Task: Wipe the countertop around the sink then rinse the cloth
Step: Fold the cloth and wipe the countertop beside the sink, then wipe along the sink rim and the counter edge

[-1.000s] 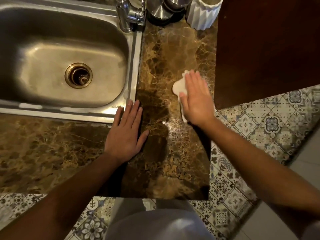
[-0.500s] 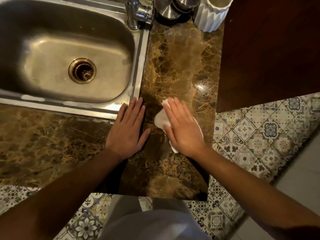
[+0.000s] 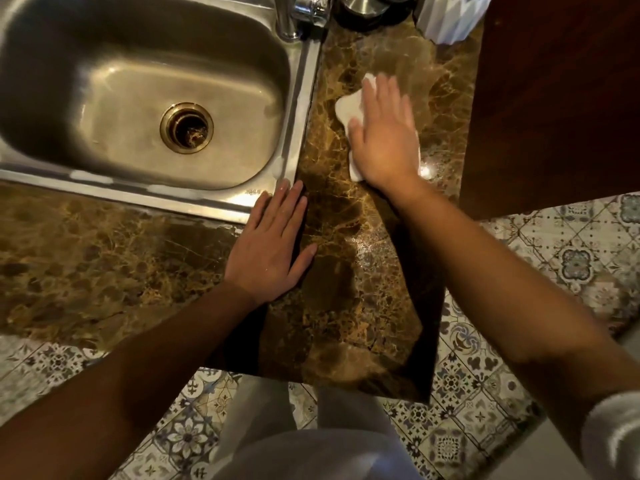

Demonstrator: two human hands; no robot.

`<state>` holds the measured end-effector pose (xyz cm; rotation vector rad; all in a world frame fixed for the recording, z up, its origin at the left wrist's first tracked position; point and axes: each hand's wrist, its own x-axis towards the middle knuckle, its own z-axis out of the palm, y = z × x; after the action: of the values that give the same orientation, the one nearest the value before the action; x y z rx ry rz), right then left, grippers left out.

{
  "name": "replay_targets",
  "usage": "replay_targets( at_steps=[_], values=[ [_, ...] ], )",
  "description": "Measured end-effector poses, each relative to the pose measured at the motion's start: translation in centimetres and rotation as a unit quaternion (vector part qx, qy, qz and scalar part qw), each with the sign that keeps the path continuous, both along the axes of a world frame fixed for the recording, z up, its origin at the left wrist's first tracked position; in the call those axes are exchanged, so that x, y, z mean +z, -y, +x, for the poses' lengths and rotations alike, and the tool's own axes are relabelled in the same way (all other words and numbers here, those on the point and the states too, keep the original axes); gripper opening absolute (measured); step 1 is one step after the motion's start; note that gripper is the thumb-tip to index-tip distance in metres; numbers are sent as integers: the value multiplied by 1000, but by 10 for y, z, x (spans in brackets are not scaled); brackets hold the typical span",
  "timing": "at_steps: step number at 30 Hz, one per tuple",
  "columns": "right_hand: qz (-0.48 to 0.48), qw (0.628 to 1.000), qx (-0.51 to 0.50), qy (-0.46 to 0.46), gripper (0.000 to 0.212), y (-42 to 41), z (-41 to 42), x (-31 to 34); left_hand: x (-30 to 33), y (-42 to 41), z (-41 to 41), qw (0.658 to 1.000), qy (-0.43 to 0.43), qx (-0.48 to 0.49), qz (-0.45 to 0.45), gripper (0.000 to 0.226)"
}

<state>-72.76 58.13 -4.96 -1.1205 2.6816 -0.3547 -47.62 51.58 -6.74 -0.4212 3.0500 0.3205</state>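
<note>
1. Marble-look brown table fills most of the view, glossy, wet sheen at 3 o'clock of the left hand. Strip right of the sink is the part being wiped.
2. Steel sink at 10 o'clock of frame, basin dry-looking, drain in the middle, faucet base at its far right corner.
3. Dark wood panel at 2 o'clock borders the strip; patterned tile floor below it.
4. White ribbed vessel and a metal pot at 12 o'clock, well apart from the hands.
5. Right hand lies flat, fingers straight and spread, pressing the cloth onto the table; blurred at the fingertips, so probably mid-stroke.
6. Left hand flat on the table, fingers straight and together, tips touching the sink's near right rim corner. Holds nothing, looks like bracing.
7. White cloth under the right palm, sticking out at 10 o'clock and a bit at 6 o'clock of that hand, between sink rim and wood panel.
8. Handling guess: cloth is soft, light, limp, likely damp; slides easily on polished stone. Palm pressure works for wiping; for rinsing, bunch it from the middle so no loose edge drags.
9. Stage guess: wiping not finished, rinse not started.
</note>
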Motion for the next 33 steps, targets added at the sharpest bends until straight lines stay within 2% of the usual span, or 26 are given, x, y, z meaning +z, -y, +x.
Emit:
replay_targets(
  at_steps=[2,5,11,15,20,24,28,31,33],
  values=[
    [2,999,38,2,63,-22,35,-2,0,0,-1,1000,-11,0,0,75],
    [-8,999,42,11,63,-64,88,-3,1,-1,4,999,-39,4,14,74],
    [-31,997,56,43,61,-127,157,2,12,22,75,993,-41,107,16,73],
    [-65,997,24,36,49,-107,153,0,5,64,116,985,0,174,-8,78],
    [-131,988,-80,14,43,-38,137,-7,-4,75,125,985,24,170,-13,81],
    [-135,987,-83,-7,42,-3,148,-12,-7,78,128,986,22,164,-12,81],
    [-185,979,-79,34,40,-9,161,-4,-5,81,130,986,2,164,23,80],
    [-233,951,-176,101,38,3,138,23,3,90,138,977,-54,195,67,73],
    [-265,938,-184,128,39,22,108,40,8,100,142,964,-68,249,56,72]
  ],
)
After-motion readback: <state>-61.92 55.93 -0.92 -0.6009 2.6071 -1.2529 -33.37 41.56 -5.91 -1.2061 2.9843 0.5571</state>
